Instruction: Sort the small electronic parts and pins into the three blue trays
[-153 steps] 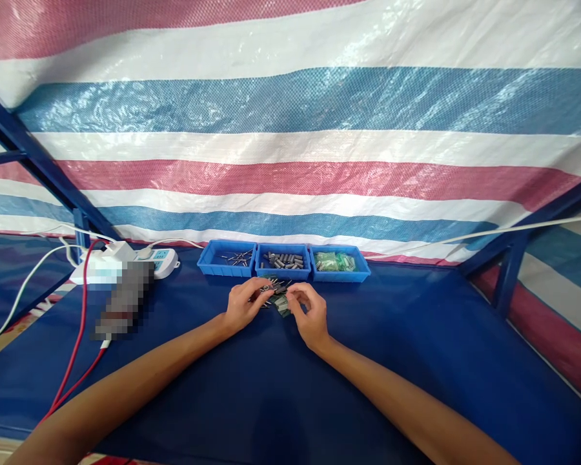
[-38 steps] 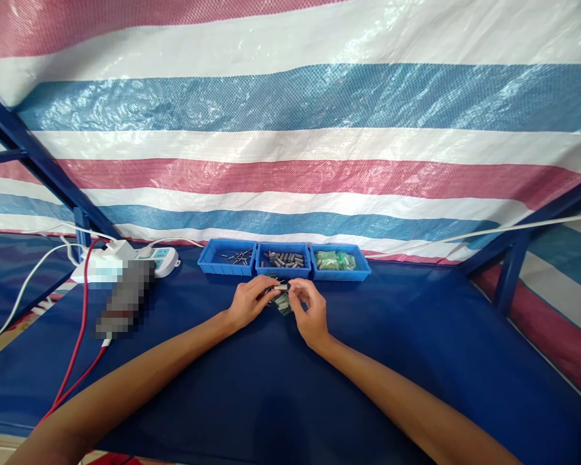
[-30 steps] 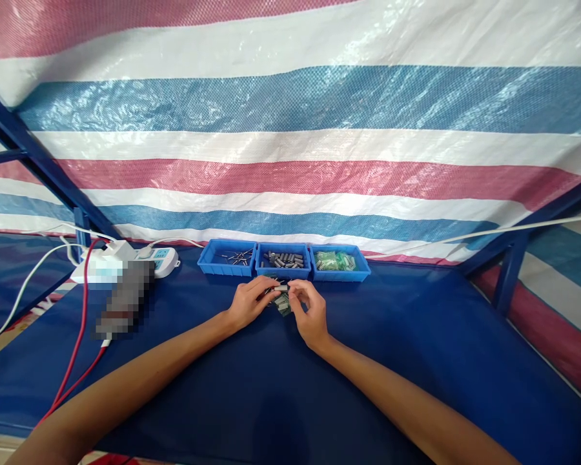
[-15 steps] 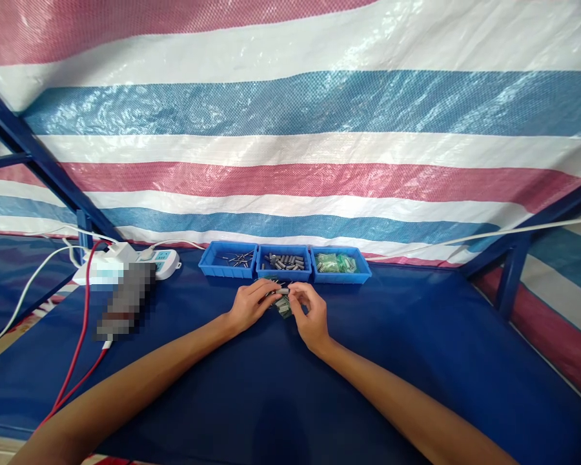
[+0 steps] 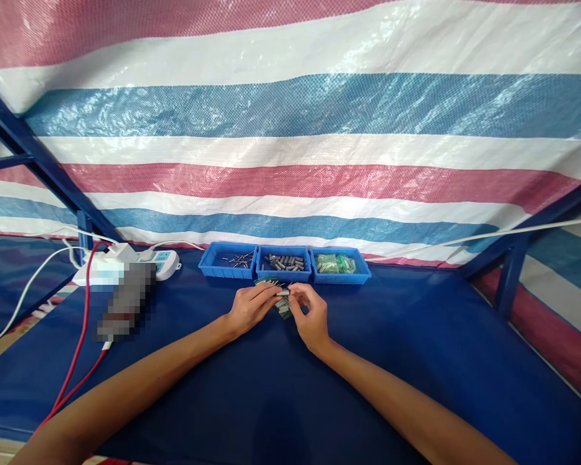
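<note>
Between my two hands lies a small grey metal cylinder (image 5: pixel 283 293), pinched at its left end by my left hand (image 5: pixel 250 306) and at its right end by my right hand (image 5: pixel 312 312). Both sets of fingertips are closed. Under and just behind the fingers is a small greenish plastic bag (image 5: pixel 283 308) with pale and metallic pieces, partly covered by my hands. Three blue bins stand right behind: the left bin (image 5: pixel 227 272) has thin metal pins, the middle bin (image 5: pixel 283 275) short grey cylinders, the right bin (image 5: pixel 341 279) small green-tinted bags.
A white power strip (image 5: pixel 167 265) with plugs and cables sits at the left, beside a pixelated dark object (image 5: pixel 128 300). A red cable (image 5: pixel 86 323) runs to the front left edge. Striped sheeting (image 5: pixel 290 148) hangs behind the blue tabletop (image 5: pixel 213 394), between blue metal frame bars (image 5: pixel 510 274).
My hands stay in nearly the same place. The fingers have shifted slightly around the cylinder, and a little more of the greenish plastic shows behind the left fingers.
</note>
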The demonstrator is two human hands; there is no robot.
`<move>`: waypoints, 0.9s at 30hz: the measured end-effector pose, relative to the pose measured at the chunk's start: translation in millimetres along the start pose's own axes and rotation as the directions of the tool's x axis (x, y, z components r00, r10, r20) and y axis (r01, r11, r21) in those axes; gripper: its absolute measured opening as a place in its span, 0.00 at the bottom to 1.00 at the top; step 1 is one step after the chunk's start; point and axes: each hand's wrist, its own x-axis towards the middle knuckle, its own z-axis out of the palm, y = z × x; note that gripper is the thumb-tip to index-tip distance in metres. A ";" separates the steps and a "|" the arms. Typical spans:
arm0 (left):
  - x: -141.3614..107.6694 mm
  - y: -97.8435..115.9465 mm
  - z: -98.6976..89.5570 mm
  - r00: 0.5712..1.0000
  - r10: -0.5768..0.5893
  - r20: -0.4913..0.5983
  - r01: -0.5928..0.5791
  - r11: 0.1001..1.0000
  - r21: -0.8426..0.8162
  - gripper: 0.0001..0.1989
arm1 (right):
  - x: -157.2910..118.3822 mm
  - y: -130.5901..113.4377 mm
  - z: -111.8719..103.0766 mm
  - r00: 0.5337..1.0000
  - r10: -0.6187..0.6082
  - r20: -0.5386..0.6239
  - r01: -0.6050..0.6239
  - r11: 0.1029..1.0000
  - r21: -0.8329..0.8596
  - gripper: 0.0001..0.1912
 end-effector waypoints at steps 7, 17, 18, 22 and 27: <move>-0.6 -0.8 0.5 1.000 0.003 -0.003 -0.004 1.000 -0.003 0.10 | -0.1 -0.3 0.2 1.000 0.005 -0.003 -0.005 1.000 0.009 0.07; -1.0 -0.1 -0.6 0.999 0.037 -0.014 -0.036 0.999 0.035 0.10 | -0.2 -0.3 -0.5 1.000 -0.003 0.005 0.003 1.000 0.003 0.08; -1.3 -0.2 -0.6 0.999 0.045 -0.012 -0.044 0.998 0.041 0.10 | -0.3 -0.2 -0.3 1.000 -0.004 0.004 0.004 1.000 0.005 0.08; -1.5 -0.5 -0.8 0.997 0.078 -0.019 -0.076 0.995 0.064 0.10 | -0.5 0.7 0.5 1.000 -0.002 -0.001 0.002 1.000 0.009 0.08; 0.5 0.2 -1.8 0.994 0.107 -0.023 -0.106 0.992 0.072 0.10 | -0.6 1.7 0.5 1.000 -0.011 0.004 0.011 1.000 0.008 0.08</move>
